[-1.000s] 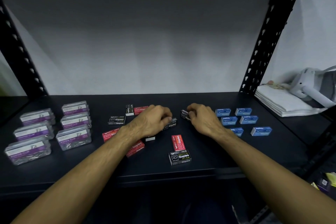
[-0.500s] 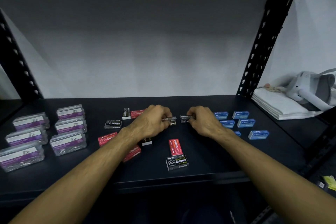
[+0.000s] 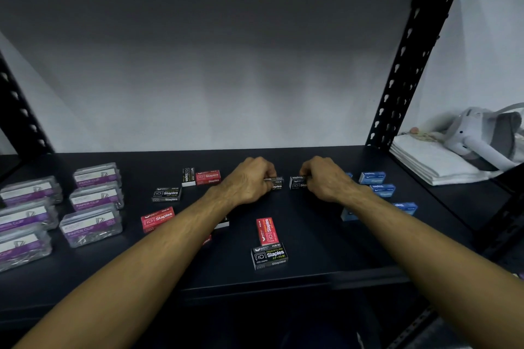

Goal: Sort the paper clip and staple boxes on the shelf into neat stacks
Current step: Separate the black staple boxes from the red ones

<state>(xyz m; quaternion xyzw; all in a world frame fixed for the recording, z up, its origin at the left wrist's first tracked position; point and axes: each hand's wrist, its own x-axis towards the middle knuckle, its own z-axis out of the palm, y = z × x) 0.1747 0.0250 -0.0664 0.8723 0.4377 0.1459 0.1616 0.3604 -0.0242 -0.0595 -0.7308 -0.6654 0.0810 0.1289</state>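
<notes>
On the dark shelf (image 3: 312,272), my left hand (image 3: 249,181) grips a black staple box (image 3: 275,183) at mid-shelf. Just to its right, my right hand (image 3: 326,178) grips another black staple box (image 3: 297,182). The two boxes sit close together with a small gap. More black staple boxes (image 3: 269,255) and red staple boxes (image 3: 267,231) lie scattered across the middle. Several clear paper clip boxes (image 3: 92,225) with purple labels stand at the left. Several blue staple boxes (image 3: 381,189) lie at the right, partly hidden by my right forearm.
Black perforated uprights (image 3: 402,71) frame the shelf on both sides. A stack of white folded cloth (image 3: 433,159) with a white headset (image 3: 487,136) on it lies beyond the right upright. A white wall closes the back.
Both hands have moved slightly farther back on the shelf with their black boxes, and the boxes have come closer together. My view has tilted up a little.
</notes>
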